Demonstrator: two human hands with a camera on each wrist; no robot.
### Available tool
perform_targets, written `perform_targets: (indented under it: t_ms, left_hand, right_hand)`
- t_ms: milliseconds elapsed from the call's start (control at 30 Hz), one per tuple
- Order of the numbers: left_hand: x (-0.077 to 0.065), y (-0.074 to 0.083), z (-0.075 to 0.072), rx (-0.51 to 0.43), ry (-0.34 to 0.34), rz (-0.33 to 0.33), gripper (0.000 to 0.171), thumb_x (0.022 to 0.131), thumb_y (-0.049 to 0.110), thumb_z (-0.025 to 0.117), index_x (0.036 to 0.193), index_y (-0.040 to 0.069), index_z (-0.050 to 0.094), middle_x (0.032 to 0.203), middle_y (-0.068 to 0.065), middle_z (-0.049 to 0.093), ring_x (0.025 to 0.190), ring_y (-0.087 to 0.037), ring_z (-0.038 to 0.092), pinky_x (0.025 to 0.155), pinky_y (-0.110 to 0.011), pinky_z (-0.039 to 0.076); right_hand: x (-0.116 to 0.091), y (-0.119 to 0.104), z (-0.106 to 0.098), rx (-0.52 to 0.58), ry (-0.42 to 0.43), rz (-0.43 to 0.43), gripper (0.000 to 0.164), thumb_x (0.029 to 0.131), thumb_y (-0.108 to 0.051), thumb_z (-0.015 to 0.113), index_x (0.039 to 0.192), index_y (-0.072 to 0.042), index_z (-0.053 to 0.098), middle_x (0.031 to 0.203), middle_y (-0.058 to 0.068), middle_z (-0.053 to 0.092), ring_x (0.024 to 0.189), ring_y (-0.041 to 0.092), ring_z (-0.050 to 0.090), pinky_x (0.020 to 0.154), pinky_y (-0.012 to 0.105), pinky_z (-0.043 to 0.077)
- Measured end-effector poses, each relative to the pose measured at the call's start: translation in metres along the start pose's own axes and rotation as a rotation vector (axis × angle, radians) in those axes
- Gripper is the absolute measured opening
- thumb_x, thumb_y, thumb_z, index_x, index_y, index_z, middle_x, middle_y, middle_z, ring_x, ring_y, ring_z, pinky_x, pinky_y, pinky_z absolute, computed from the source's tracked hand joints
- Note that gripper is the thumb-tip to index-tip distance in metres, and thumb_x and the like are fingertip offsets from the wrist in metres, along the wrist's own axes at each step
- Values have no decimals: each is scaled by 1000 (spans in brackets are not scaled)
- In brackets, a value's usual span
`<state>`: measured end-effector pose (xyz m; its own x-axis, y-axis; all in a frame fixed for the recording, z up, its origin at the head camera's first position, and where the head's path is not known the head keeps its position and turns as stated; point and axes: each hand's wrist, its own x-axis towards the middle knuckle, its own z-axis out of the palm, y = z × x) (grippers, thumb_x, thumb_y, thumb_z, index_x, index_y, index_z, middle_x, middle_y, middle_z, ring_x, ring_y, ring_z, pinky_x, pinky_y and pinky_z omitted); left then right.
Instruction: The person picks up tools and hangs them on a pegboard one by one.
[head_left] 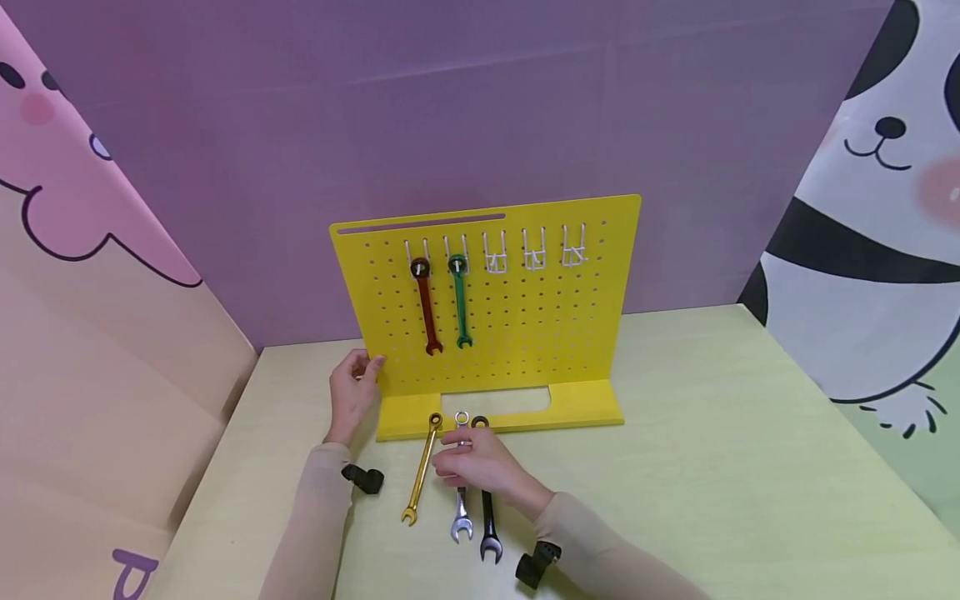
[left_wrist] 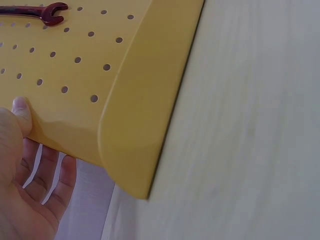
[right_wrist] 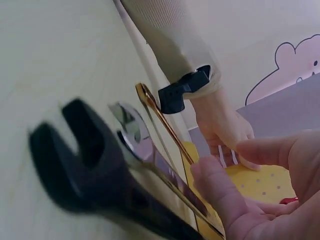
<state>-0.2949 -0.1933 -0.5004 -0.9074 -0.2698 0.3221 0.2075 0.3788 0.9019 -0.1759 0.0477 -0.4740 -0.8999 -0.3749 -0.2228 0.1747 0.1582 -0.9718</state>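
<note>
My left hand (head_left: 351, 398) grips the left edge of the yellow pegboard (head_left: 540, 333). In the left wrist view its thumb (left_wrist: 21, 112) lies on the front face, with the other fingers behind. A red wrench (head_left: 426, 308) and a green wrench (head_left: 461, 308) hang from the board. Over the table my right hand (head_left: 487, 462) hovers with parted fingers and holds nothing. It partly covers a silver wrench (head_left: 461, 508) and a black wrench (head_left: 489, 525). Left of its fingertips lies a gold wrench (head_left: 420, 475).
White wire hooks (head_left: 534, 252) without wrenches line the board's upper right. The board's yellow base (head_left: 585, 404) stands on the pale table (head_left: 697, 467), before a purple backdrop (head_left: 480, 108). Each wrist wears a small black camera (head_left: 363, 478).
</note>
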Motion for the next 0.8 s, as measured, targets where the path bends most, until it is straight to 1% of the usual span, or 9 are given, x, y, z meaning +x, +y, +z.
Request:
perform_targets:
  t_ms: [200, 433, 567, 700, 800]
  left_hand:
    - [1, 0, 0, 6, -3, 21, 19, 103, 20, 73, 102, 2, 67, 93, -11, 62, 89, -21, 58, 73, -19, 45]
    - [0, 1, -1, 7, 1, 19, 19, 103, 20, 73, 107, 2, 70, 94, -13, 65, 88, -21, 60, 73, -18, 46]
    - [-1, 0, -1, 9, -3, 24, 20, 103, 21, 73, 108, 1, 71, 94, -14, 66, 88, -20, 60, 72, -18, 46]
    - [-1, -1, -1, 7, 2, 38, 21, 103, 21, 73, 106, 1, 70, 93, -14, 65, 86, -20, 59, 70, -18, 45]
    - [-1, -2, 0, 10, 3, 40, 21, 103, 22, 73, 104, 1, 70, 92, -13, 65, 86, -19, 59, 70, -18, 45]
  right_hand:
    - [4, 0, 8, 70, -10, 31, 60, 95, -6, 74, 148, 8, 50, 130, 25, 71, 109, 33, 77, 90, 38, 64]
    - [8, 0, 16, 127, -19, 80, 56, 99, -8, 73, 148, 4, 50, 142, 28, 64, 113, 30, 75, 94, 39, 63]
    - [8, 1, 20, 150, -29, 87, 57, 101, -9, 71, 150, 5, 47, 140, 26, 65, 117, 29, 72, 99, 42, 61]
    - [10, 0, 22, 169, -54, 75, 58, 103, -10, 68, 152, 8, 43, 139, 25, 64, 119, 27, 67, 106, 47, 57]
    - [10, 0, 25, 187, -51, 75, 57, 103, -8, 67, 152, 10, 44, 138, 26, 62, 118, 27, 67, 107, 48, 56]
